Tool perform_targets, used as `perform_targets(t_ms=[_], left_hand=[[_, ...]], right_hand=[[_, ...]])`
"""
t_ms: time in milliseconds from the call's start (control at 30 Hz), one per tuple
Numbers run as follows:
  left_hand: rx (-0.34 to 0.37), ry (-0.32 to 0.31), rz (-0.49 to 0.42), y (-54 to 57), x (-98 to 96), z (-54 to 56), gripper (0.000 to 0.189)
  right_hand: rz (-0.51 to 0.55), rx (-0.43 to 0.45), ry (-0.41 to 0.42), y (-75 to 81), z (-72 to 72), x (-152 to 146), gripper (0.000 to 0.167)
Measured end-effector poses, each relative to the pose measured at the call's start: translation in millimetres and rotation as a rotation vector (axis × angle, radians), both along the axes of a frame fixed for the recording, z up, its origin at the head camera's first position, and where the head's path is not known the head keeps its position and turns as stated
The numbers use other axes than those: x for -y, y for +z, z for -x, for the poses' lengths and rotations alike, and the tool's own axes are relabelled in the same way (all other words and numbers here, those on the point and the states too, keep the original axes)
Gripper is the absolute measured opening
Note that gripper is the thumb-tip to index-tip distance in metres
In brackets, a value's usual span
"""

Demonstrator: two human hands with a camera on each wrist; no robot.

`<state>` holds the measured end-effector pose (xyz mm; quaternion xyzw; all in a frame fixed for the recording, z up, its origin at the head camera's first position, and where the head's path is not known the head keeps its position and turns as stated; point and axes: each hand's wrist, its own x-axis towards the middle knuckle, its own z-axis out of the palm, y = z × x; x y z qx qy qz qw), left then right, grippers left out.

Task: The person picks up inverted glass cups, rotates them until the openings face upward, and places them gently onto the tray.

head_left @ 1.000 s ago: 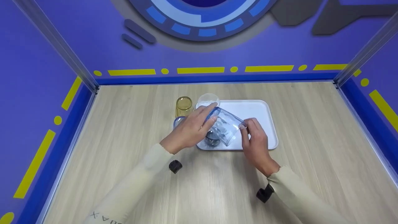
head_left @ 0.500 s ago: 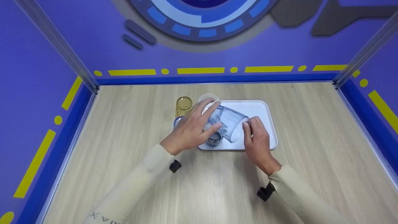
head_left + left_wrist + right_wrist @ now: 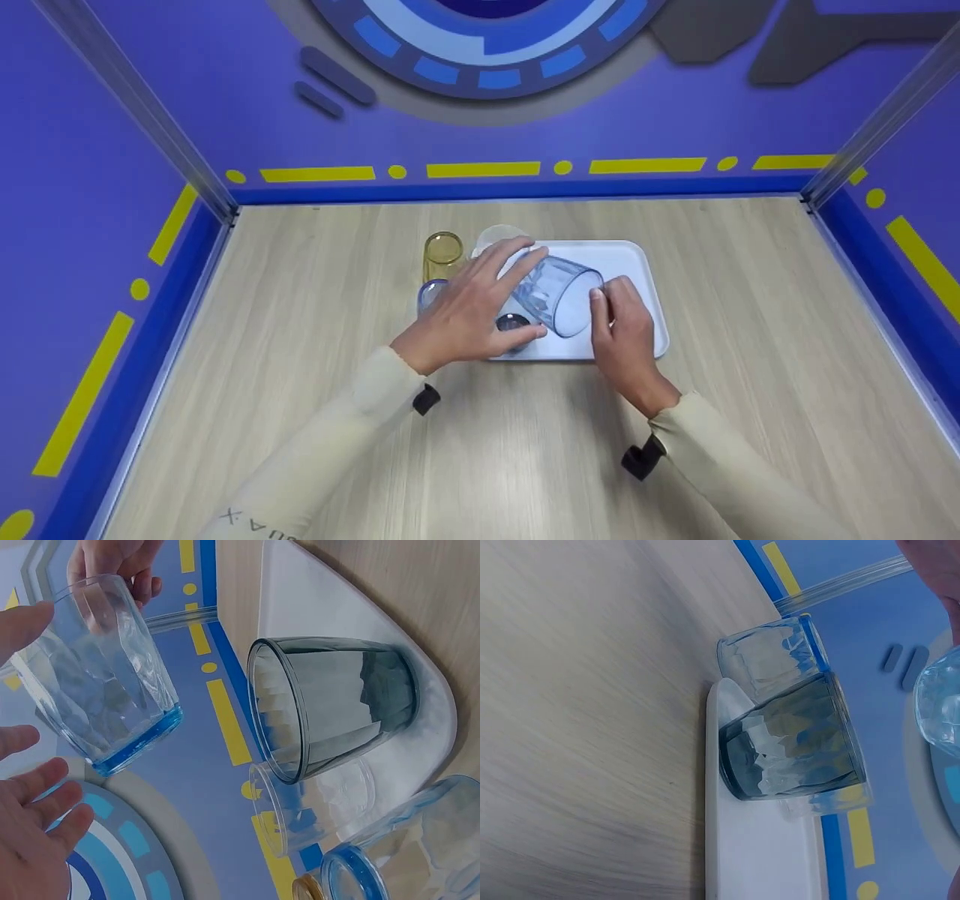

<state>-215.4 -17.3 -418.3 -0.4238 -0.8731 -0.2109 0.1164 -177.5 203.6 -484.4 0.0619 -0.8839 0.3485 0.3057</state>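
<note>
My right hand [image 3: 626,337] pinches the rim of a clear blue-tinted drinking glass [image 3: 562,296] and holds it up over the tray [image 3: 624,261], tilted on its side. Its mouth faces that hand. A thick bright-blue base [image 3: 142,741] shows in the left wrist view. My left hand [image 3: 469,311] is spread beside the glass, fingers and thumb extended around the base end; the left wrist view shows a gap between its fingers and the base. Below, a smoky grey glass [image 3: 795,742] stands on the white tray's front left corner, partly behind my left hand in the head view.
A colourless glass [image 3: 499,234] stands at the tray's back left corner. To the tray's left, an amber glass [image 3: 442,259] and a blue-banded glass [image 3: 420,840] stand on the wooden table [image 3: 315,300]. Purple-blue panels [image 3: 637,124] enclose the table's back and sides.
The glass has turned so its mouth faces more toward the right hand and the camera, and it has shifted slightly right. My left fingers have come off it and spread wider.
</note>
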Motion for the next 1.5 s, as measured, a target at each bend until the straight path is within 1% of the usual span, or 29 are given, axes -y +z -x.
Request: perform_targets(t_ms=[267,600,733,900,1167,1300,1500], left_hand=[[-0.013,-0.019,0.002,1.2,-3.0,-1.3,0.085],[-0.029,-0.027,0.013,1.7,-9.9,-4.0,0.090],[-0.038,-0.035,0.015,1.3,-15.1,-5.0,0.090],[-0.058,-0.034,0.022,1.6,-20.7,-5.4,0.091],[-0.061,-0.042,0.032,1.5,-26.3,-6.0,0.093],[-0.064,-0.042,0.039,1.6,-28.6,-6.0,0.094],[-0.047,-0.045,0.042,-0.1,-31.3,-5.8,0.093]], right_hand=[[0.008,0.009,-0.008,1.5,0.0,-0.5,0.023],[0.011,-0.078,-0.006,1.1,1.4,0.4,0.023],[-0.017,-0.111,-0.036,0.2,1.8,0.4,0.025],[-0.033,-0.111,-0.069,-0.4,2.0,0.2,0.025],[-0.050,-0.114,-0.075,-1.3,2.1,0.5,0.025],[-0.083,-0.121,-0.075,0.0,1.2,1.3,0.024],[-0.112,-0.160,-0.088,-1.0,1.2,2.1,0.022]])
